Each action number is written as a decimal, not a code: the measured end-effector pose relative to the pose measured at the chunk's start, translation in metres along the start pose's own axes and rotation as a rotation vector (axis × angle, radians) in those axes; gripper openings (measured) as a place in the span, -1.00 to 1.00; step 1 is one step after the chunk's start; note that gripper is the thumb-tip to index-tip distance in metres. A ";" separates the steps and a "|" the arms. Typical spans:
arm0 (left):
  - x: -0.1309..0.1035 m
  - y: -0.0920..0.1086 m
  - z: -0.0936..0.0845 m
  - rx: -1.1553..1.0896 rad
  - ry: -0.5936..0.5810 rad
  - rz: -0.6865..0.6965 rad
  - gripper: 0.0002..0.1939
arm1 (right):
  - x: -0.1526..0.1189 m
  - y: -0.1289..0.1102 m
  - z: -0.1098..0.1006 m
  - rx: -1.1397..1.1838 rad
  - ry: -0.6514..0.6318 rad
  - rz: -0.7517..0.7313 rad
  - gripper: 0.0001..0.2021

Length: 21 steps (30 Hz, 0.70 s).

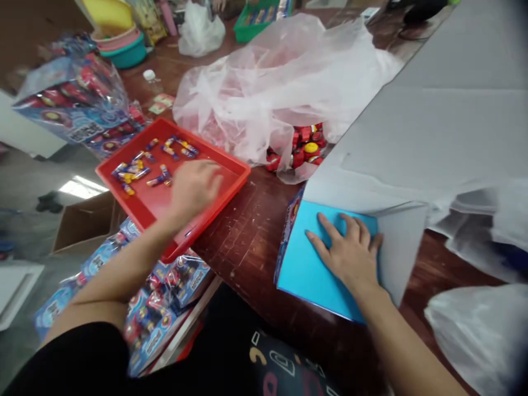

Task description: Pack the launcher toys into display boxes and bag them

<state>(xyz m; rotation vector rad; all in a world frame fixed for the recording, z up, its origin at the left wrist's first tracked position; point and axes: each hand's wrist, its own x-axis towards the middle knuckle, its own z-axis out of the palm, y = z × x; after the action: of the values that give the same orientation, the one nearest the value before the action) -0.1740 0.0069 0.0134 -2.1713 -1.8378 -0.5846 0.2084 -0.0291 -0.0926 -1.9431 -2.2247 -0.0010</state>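
Note:
My left hand [196, 187] is over the red tray [225, 159]; it is blurred and its fingers are curled, so whether it holds anything cannot be made out. Small blue and yellow cylinders [134, 170] lie scattered in the tray, mostly toward its far and left parts. On the right, my right hand [350, 250] rests with spread fingers on a bright blue panel [309, 264]. That panel belongs to a printed box, whose pale flap [402, 247] stands out to the right.
Clear plastic bags [289, 71] cover red toys [303, 148] beyond the tray. A large grey cardboard sheet [445, 110] rises at the right. Packaged toys [78, 104] stand at the left, others lie below the tray. A white bag [482, 330] lies at the lower right.

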 end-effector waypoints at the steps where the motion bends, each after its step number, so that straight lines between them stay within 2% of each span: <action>1: 0.012 -0.032 0.002 0.083 -0.011 -0.116 -0.67 | 0.002 0.001 0.005 -0.011 -0.002 0.003 -0.41; 2: 0.025 -0.053 0.007 0.093 0.011 -0.155 -0.62 | 0.004 0.002 0.010 -0.022 0.003 0.002 -0.41; 3: 0.038 -0.062 0.013 0.082 0.056 -0.130 -0.60 | 0.008 0.004 0.015 -0.030 0.009 -0.001 -0.42; 4: 0.051 -0.059 0.019 0.045 0.098 -0.022 -0.60 | 0.011 0.007 0.019 -0.031 0.015 -0.012 -0.43; 6: 0.071 -0.026 0.029 -0.079 0.069 0.336 -0.66 | 0.019 0.014 0.021 -0.003 0.051 -0.034 -0.44; 8: 0.086 0.018 0.032 -0.162 -0.088 0.672 -0.66 | 0.023 0.017 0.010 0.073 0.173 -0.063 -0.48; 9: 0.092 0.032 0.033 -0.162 -0.171 0.748 -0.63 | 0.024 0.015 0.000 0.126 0.265 -0.079 -0.52; 10: 0.099 0.038 0.034 -0.132 -0.230 0.728 -0.59 | 0.025 0.009 -0.014 0.178 0.358 -0.108 -0.57; 11: 0.105 0.034 0.036 -0.082 -0.261 0.623 -0.55 | 0.028 -0.002 -0.029 0.223 0.430 -0.157 -0.61; 12: 0.110 0.020 0.040 -0.024 -0.264 0.464 -0.51 | 0.033 -0.016 -0.044 0.249 0.458 -0.234 -0.64; 13: 0.114 -0.002 0.044 0.039 -0.254 0.272 -0.49 | 0.042 -0.033 -0.058 0.247 0.434 -0.337 -0.65; 15: 0.114 -0.064 0.053 0.158 -0.244 -0.105 -0.49 | 0.072 -0.072 -0.075 0.153 0.246 -0.550 -0.65; 16: 0.110 -0.097 0.056 0.208 -0.264 -0.256 -0.51 | 0.093 -0.091 -0.077 0.074 0.112 -0.597 -0.63; 18: 0.092 -0.159 0.058 0.272 -0.346 -0.473 -0.54 | 0.143 -0.125 -0.065 -0.068 -0.110 -0.492 -0.61; 19: 0.079 -0.185 0.057 0.283 -0.388 -0.550 -0.57 | 0.169 -0.140 -0.053 -0.105 -0.174 -0.380 -0.61; 21: 0.053 -0.225 0.055 0.274 -0.428 -0.652 -0.59 | 0.216 -0.166 -0.025 -0.100 -0.215 -0.266 -0.64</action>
<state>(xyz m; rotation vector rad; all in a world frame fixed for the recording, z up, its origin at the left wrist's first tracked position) -0.3793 0.1177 -0.0287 -1.5776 -2.6853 0.0538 0.0222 0.1567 -0.0172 -1.7507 -2.6570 0.0643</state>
